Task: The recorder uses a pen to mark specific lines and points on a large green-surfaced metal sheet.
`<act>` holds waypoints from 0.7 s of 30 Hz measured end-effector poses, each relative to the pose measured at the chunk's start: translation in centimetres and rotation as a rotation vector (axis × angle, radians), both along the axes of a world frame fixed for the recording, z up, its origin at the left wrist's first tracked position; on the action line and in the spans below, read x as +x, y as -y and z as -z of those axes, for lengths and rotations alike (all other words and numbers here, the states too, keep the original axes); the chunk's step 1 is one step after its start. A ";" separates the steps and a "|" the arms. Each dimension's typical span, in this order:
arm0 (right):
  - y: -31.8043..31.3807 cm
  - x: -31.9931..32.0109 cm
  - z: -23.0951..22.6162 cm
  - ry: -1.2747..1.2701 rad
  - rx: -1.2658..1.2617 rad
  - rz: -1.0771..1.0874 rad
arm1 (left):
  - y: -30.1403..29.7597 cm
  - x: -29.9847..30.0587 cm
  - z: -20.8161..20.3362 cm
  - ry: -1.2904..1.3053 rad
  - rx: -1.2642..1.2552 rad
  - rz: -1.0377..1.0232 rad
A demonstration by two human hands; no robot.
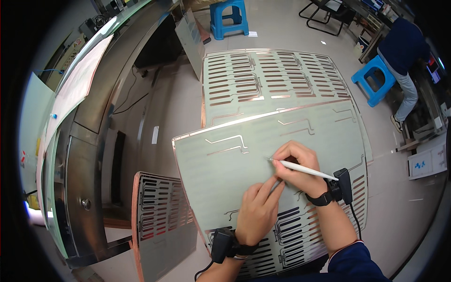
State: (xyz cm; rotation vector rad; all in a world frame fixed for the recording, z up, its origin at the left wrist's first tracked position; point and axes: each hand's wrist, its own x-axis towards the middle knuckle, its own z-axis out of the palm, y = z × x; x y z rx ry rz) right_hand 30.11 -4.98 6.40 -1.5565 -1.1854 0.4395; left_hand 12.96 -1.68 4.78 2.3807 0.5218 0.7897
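A large pale green circuit board panel with a copper edge and copper traces lies in front of me, tilted over another panel. My right hand pinches a slim white pen-shaped tool. The tool's thin tip points left and is at the panel's plain surface, below a bent copper trace; whether it touches cannot be made out. My left hand lies on the panel with its fingers stretched out, the fingertips close beneath my right hand. Both wrists wear black straps with small black devices.
Beneath lies another patterned panel. More panels lean upright at lower left. A metal bench with a drawer knob runs along the left. Farther off are a blue stool and, at right, a person by another blue stool.
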 end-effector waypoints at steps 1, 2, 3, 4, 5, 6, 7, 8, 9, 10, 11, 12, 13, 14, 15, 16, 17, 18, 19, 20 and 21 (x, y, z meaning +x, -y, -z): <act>0.1 0.2 0.0 0.040 -0.043 -0.054 | 0.0 0.0 0.1 0.003 -0.005 0.002; 0.1 0.2 0.0 0.040 -0.043 -0.054 | 0.0 0.0 0.1 0.003 -0.005 0.002; 0.1 0.1 0.1 0.067 -0.044 -0.069 | 0.0 0.0 0.1 0.002 -0.002 0.003; 0.1 0.1 0.1 0.094 -0.045 -0.084 | 0.0 0.0 0.1 0.000 0.001 0.005; 0.1 0.0 0.1 0.093 -0.044 -0.086 | 0.0 -0.1 0.2 -0.001 0.001 0.003; 0.0 -0.1 0.0 0.086 -0.060 -0.072 | -0.1 -0.1 0.3 -0.013 0.020 0.003; -0.1 -0.1 -0.1 0.078 -0.075 -0.059 | -0.2 -0.2 0.3 -0.025 0.040 0.003; -0.1 -0.2 -0.1 0.078 -0.076 -0.058 | -0.1 -0.2 0.3 -0.025 0.039 0.004; -0.2 -0.2 -0.1 0.082 -0.073 -0.036 | -0.1 -0.1 0.4 -0.021 0.038 0.003; -0.2 -0.2 -0.2 0.086 -0.069 -0.014 | -0.1 -0.1 0.3 -0.017 0.038 0.003; -0.2 -0.2 -0.1 0.086 -0.070 -0.014 | -0.1 -0.1 0.4 -0.017 0.037 0.003; -0.2 -0.2 -0.1 0.079 -0.064 -0.006 | -0.1 0.0 0.4 -0.015 0.037 0.004; -0.2 -0.2 -0.1 0.073 -0.059 0.003 | -0.1 0.0 0.4 -0.013 0.037 0.005; -0.2 -0.2 -0.1 0.073 -0.057 0.000 | -0.1 -0.1 0.4 -0.013 0.039 0.002; -0.1 -0.2 -0.1 0.070 -0.067 -0.015 | -0.1 -0.1 0.4 -0.018 0.034 0.004; -0.1 -0.1 -0.1 0.067 -0.078 -0.031 | -0.1 -0.2 0.3 -0.022 0.029 0.006; -0.2 -0.2 -0.2 0.067 -0.078 -0.032 | 0.0 -0.2 0.3 -0.022 0.029 0.005; -0.2 -0.2 -0.3 0.087 -0.077 -0.031 | 0.0 -0.2 0.3 -0.024 0.030 0.003; -0.3 -0.2 -0.4 0.106 -0.076 -0.030 | 0.0 -0.2 0.3 -0.027 0.030 0.000; -0.3 -0.2 -0.4 0.107 -0.077 -0.030 | 0.0 -0.2 0.3 -0.026 0.030 0.001; -0.3 -0.2 -0.3 0.084 -0.070 -0.022 | 0.0 -0.2 0.2 -0.024 0.027 0.001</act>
